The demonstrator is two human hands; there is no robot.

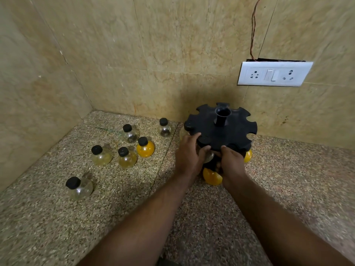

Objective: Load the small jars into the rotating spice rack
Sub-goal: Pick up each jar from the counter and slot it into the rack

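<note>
Black rotating spice rack [221, 129] on the speckled stone counter [115, 217], close to the back wall, top disc notched all round with a short open tube standing at its middle. Both hands at the near edge of the rack. Left hand [189, 154] curled over the rim on the near-left side, fingertips [197, 134] lying on top of the disc, thumb reaching under toward a pale jar [209, 156] tucked below the rim. Right hand [232, 162] just beside it, fingers bent and pressed up to the underside of the disc; whether closed round a jar or only against the rack, cannot tell. Orange jar [212, 177] hanging low between the two wrists, touching or nearly touching the right palm. Another orange jar [248, 156] peeping out at the rack's right side.

Left of the rack, well apart from the hands, six loose black-capped jars upright on the counter: one orange jar [145, 147], two yellowish [101, 156] [126, 158], three clear [130, 133] [164, 127] [79, 188]. White socket panel [273, 73] on the tiled wall [153, 45] above right, thin wire [254, 25] running up from it.
</note>
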